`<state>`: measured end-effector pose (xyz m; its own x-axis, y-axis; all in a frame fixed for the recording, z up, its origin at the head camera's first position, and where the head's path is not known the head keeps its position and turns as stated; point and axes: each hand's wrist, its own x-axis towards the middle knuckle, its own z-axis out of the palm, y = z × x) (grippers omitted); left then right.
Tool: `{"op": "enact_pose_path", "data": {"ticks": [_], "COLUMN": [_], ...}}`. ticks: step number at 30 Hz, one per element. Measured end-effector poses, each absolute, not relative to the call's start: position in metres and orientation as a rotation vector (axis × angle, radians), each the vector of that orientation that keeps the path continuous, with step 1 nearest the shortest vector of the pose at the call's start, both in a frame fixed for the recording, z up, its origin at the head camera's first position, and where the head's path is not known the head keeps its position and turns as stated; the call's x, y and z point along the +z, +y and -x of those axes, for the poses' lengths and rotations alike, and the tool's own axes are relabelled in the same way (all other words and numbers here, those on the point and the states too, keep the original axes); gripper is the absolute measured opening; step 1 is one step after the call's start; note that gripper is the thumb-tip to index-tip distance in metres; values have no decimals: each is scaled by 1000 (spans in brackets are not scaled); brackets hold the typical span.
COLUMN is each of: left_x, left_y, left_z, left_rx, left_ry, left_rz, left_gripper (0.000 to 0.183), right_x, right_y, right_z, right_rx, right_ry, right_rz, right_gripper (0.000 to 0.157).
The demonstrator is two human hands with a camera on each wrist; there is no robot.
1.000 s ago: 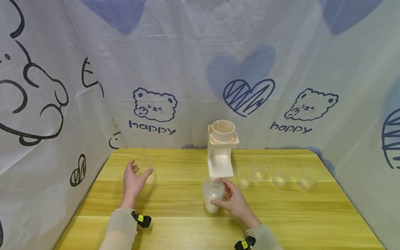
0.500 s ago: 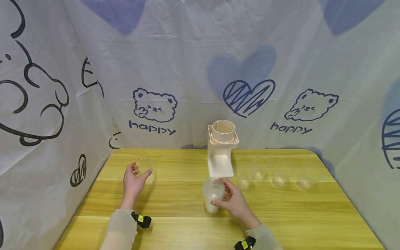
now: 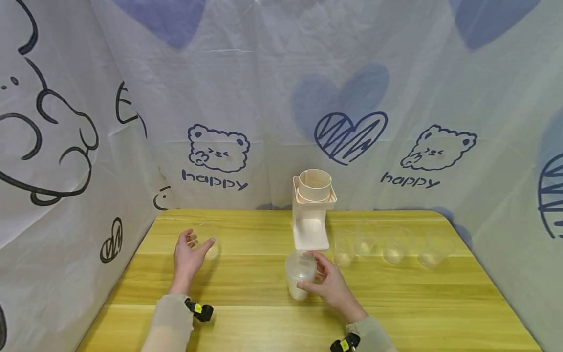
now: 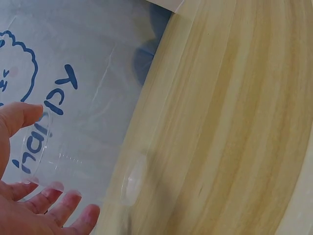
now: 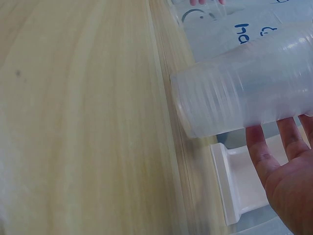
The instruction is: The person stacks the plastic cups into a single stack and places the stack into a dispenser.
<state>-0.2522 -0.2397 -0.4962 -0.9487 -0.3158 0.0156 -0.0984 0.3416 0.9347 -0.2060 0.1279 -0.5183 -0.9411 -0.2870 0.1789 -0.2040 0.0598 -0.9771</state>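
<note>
In the head view my left hand (image 3: 190, 256), at the left of the table, holds a clear plastic cup (image 3: 205, 231) between thumb and fingers. The left wrist view shows the thumb on one side of its rim and the fingers on the other, with the cup base (image 4: 135, 180) towards the table. My right hand (image 3: 327, 283) grips a stack of nested clear cups (image 3: 298, 278) at the middle of the table. From the right wrist, the fingers (image 5: 259, 149) lie along the side of the ribbed stack (image 5: 215, 100), its lower end towards the tabletop.
Just behind the stack stands a cream-coloured holder (image 3: 311, 232) with a round ring (image 3: 314, 188) on top. Several clear cups (image 3: 393, 252) stand in a row to its right. A printed cloth (image 3: 272, 98) surrounds the wooden table (image 3: 246, 322) at the back and sides.
</note>
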Motion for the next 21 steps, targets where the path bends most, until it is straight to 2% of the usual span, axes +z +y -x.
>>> {"op": "enact_pose_path", "data": {"ticks": [21], "left_x": [-481], "left_y": [-220], "left_z": [248], "left_rx": [-1691], "left_ry": [-2381], "left_rz": [-259], "left_gripper": [79], "right_x": [-518], "right_y": [127], "right_z": [206], "right_rx": [-2062], "right_ry": [2232], "right_rz": [529], "right_gripper": [73]}}
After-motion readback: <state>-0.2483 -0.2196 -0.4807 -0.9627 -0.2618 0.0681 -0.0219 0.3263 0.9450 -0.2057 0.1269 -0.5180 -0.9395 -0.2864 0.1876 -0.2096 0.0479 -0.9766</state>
